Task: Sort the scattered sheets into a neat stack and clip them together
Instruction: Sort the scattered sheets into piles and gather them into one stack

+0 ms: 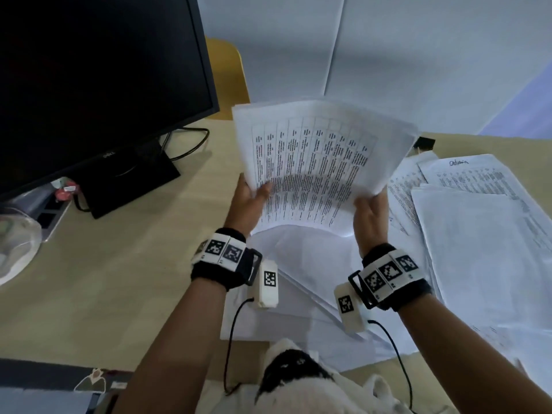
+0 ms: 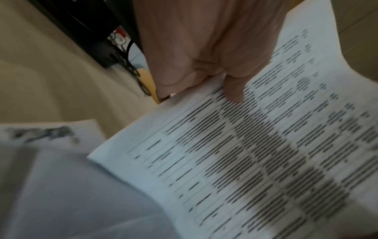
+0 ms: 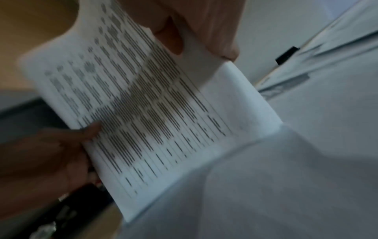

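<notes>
Sheets [image 1: 313, 162] raised off desk [image 1: 125, 279], left hand [image 1: 249, 201] and right hand [image 1: 370, 216] pinching opposite side edges

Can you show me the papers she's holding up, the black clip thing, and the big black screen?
White printed paper bundle [image 1: 316, 162], head view, on its printed table.
Small black binder clip [image 1: 425, 144], head view, on its black body.
Large black computer monitor [image 1: 98, 79], head view, on the dark screen.

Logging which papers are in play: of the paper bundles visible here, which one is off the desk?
The bundle with the printed table, gripped at its near edge by the left hand and right hand. The other sheets lie flat on the desk.
</notes>
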